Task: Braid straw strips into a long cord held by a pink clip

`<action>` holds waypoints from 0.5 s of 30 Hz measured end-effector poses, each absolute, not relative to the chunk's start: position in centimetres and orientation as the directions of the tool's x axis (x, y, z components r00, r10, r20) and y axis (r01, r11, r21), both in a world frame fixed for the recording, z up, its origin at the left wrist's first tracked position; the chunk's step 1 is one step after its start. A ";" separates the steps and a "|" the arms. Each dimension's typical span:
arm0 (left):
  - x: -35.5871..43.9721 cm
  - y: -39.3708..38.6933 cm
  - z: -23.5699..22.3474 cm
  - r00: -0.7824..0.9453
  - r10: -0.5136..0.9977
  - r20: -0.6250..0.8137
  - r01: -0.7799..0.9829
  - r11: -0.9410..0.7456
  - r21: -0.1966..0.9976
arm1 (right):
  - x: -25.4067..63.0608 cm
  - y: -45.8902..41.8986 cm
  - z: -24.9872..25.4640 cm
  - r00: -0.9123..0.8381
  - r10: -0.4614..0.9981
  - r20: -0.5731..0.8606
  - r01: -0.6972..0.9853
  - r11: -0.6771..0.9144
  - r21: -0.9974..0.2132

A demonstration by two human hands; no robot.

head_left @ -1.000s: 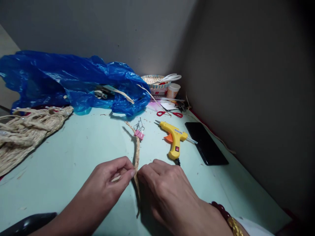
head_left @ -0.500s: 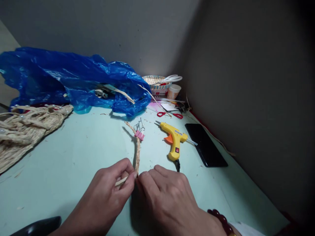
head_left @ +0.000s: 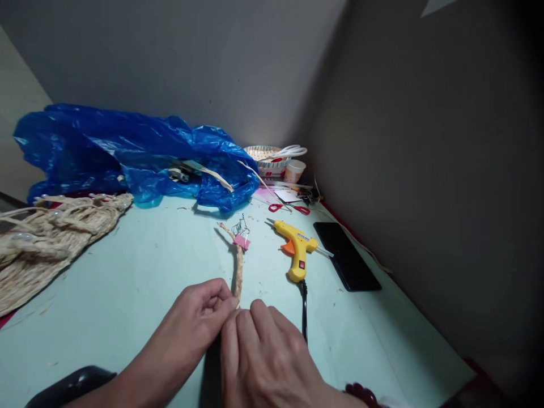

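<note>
A braided straw cord [head_left: 239,271] runs up the table from my fingertips, with a pink binder clip [head_left: 242,242] gripping it near its far end. My left hand [head_left: 203,314] pinches the near end of the braid between thumb and forefinger. Close against it, my right hand [head_left: 266,354] is closed with its knuckles up, its fingertips at the same near end. What exactly the right fingers grip is hidden below the hand.
Right of the braid lie a yellow glue gun [head_left: 297,246] with a black cord and a black phone [head_left: 346,255]. Behind are red-handled scissors [head_left: 301,209], a basket [head_left: 259,152], a paper cup [head_left: 294,170] and a blue plastic bag [head_left: 140,150]. A woven straw piece [head_left: 55,243] lies left.
My right hand has shifted left and down, tighter against the left. The pale strip that showed in my left hand is out of sight there. The view has tilted slightly.
</note>
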State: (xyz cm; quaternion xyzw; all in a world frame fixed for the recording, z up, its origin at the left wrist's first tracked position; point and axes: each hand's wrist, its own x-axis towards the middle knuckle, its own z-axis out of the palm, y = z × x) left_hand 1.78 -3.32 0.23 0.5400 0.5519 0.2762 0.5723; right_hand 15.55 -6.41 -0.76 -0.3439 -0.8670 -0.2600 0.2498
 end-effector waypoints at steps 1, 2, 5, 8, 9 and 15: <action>1.7 -3.3 0.2 0.259 0.906 -0.335 0.249 0.273 0.929 | 15.5 -6.6 -0.5 -0.672 0.457 0.583 0.709 0.624 0.328; 1.5 -3.3 0.1 0.277 0.900 -0.337 0.222 0.281 0.934 | 15.4 -6.8 -0.2 -0.705 0.450 0.548 0.688 0.620 0.377; 1.2 -3.1 -0.2 0.322 0.878 -0.354 0.170 0.314 0.934 | 15.0 -7.3 0.3 -0.763 0.438 0.476 0.642 0.597 0.481; 1.0 -2.9 -0.5 0.340 0.875 -0.345 0.138 0.316 0.939 | 14.5 -7.5 -0.1 -0.775 0.430 0.462 0.631 0.554 0.543; 0.9 -2.8 -0.6 0.343 0.878 -0.335 0.137 0.305 0.942 | 14.3 -7.5 -0.4 -0.775 0.418 0.474 0.632 0.550 0.547; 0.5 -2.9 -0.4 0.393 0.859 -0.329 0.126 0.304 0.944 | 14.2 -6.7 -2.0 -0.728 0.279 0.626 0.645 0.588 0.488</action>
